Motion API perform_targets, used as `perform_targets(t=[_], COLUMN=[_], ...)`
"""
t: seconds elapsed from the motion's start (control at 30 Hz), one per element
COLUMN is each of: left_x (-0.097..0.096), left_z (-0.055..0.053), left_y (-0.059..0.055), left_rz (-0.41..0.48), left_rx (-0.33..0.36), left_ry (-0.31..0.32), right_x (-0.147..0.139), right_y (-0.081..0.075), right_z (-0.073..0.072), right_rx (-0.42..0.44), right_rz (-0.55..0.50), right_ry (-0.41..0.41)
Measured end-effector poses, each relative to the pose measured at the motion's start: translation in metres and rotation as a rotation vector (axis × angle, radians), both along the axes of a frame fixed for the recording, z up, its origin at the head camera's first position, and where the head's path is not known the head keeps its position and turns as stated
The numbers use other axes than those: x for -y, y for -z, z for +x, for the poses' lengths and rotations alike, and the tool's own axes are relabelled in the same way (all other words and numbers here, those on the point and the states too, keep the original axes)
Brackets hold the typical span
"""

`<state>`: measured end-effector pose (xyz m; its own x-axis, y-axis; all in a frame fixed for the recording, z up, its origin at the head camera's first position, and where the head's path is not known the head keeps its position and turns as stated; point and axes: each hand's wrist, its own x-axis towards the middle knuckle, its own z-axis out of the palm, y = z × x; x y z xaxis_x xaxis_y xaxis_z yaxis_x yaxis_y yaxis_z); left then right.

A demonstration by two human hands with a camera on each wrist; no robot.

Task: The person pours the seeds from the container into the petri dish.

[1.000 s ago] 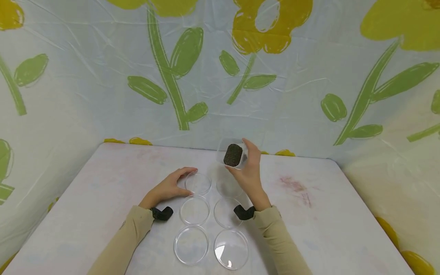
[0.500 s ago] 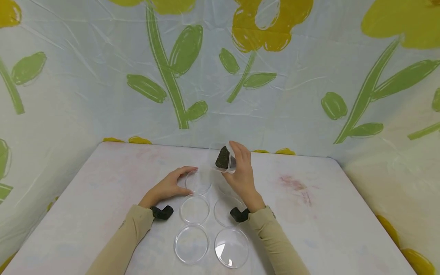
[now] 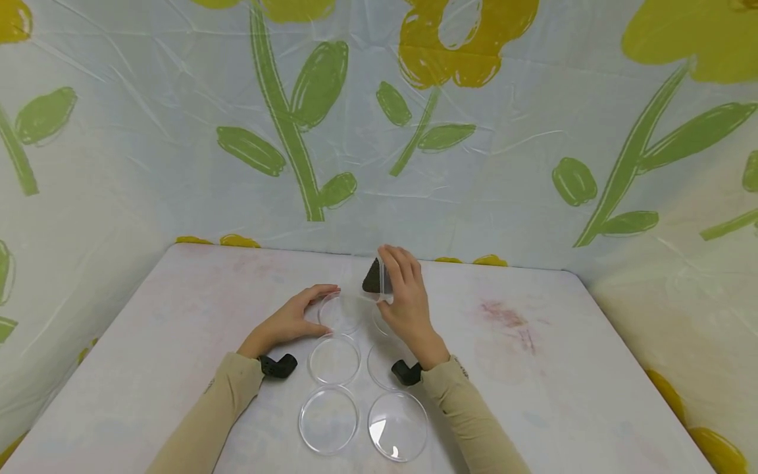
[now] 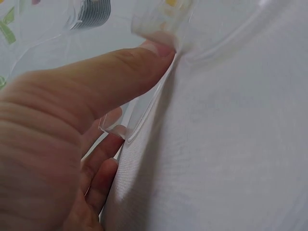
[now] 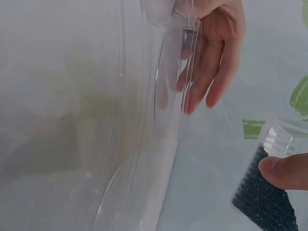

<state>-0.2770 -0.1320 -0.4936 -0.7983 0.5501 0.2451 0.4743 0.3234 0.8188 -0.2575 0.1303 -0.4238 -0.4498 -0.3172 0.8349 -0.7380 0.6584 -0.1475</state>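
At the back of the table, my left hand (image 3: 287, 318) holds the rim of the far-left petri dish (image 3: 341, 315) between thumb and fingers. The left wrist view shows the thumb (image 4: 130, 67) against the near side of the clear dish wall and the fingers on the other side. My right hand (image 3: 410, 308) grips a small clear plastic container (image 3: 385, 276) above the table, tilted to the left, beside that dish. Dark fine granules (image 5: 267, 195) lie inside, slanting toward the container's lower side. Whether any granules are falling cannot be made out.
Several more clear petri dishes stand in two columns nearer me, among them a middle-left dish (image 3: 334, 360), a front-left dish (image 3: 328, 420) and a front-right dish (image 3: 397, 426). The far-right dish (image 3: 382, 324) is partly hidden by my right hand. A flowered curtain (image 3: 497, 184) hangs behind the table.
My right hand has moved left and slightly down with the container, tilting it further over toward the far-left dish. The granules have slid into a slanted wedge. My left hand stays put.
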Motion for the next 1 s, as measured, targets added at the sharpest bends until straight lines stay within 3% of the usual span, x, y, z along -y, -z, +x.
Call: perform_targets(t=[0.23, 0.5, 0.77, 1.0], left_x=[0.0, -0.004, -0.001, 0.001], left_z=[0.0, 0.019, 0.004, 0.0], left_y=[0.0, -0.031, -0.004, 0.0], left_rz=[0.008, 0.008, 0.007, 0.005], left_rx=[0.001, -0.022, -0.017, -0.021], left_ry=[0.026, 0.062, 0.045, 0.04], right_x=[0.004, 0.007, 0.01, 0.01], right_y=[0.001, 0.005, 0.008, 0.01], right_z=[0.002, 0.002, 0.003, 0.002], right_rx=[-0.017, -0.003, -0.018, -0.031], right_rz=[0.046, 0.084, 0.109, 0.119], right_ry=[0.002, -0.002, -0.02, -0.015])
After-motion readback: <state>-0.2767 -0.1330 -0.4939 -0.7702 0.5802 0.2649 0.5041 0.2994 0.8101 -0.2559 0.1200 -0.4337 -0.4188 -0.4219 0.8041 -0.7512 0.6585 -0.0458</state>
